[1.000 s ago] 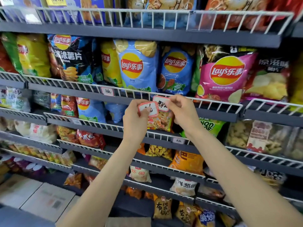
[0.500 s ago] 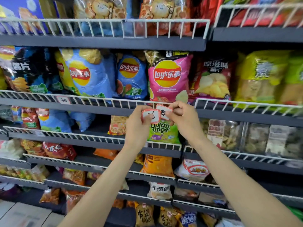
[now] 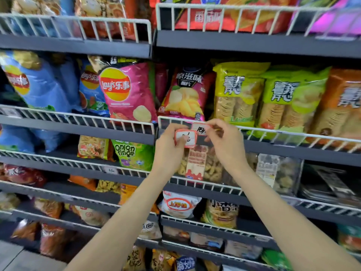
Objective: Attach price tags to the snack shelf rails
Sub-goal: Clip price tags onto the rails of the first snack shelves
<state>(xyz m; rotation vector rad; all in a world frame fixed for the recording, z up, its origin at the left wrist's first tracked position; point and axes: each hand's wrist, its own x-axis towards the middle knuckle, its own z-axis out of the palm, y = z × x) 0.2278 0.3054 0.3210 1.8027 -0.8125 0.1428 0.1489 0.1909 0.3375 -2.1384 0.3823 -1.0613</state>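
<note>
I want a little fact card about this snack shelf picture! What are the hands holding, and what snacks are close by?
left hand: holds a stack of red-edged price tags
right hand: pinches a single price tag at the white wire rail
above the hands: dark red chip bag, with a pink Lay's bag to its left
below left of the hands: green onion rings bag
tag writing: too blurred to read

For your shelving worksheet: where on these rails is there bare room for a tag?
Bare: the wire rail right of the right hand, below the green packs. Crowded: by the rail's left end, where both hands hold tags.
</note>
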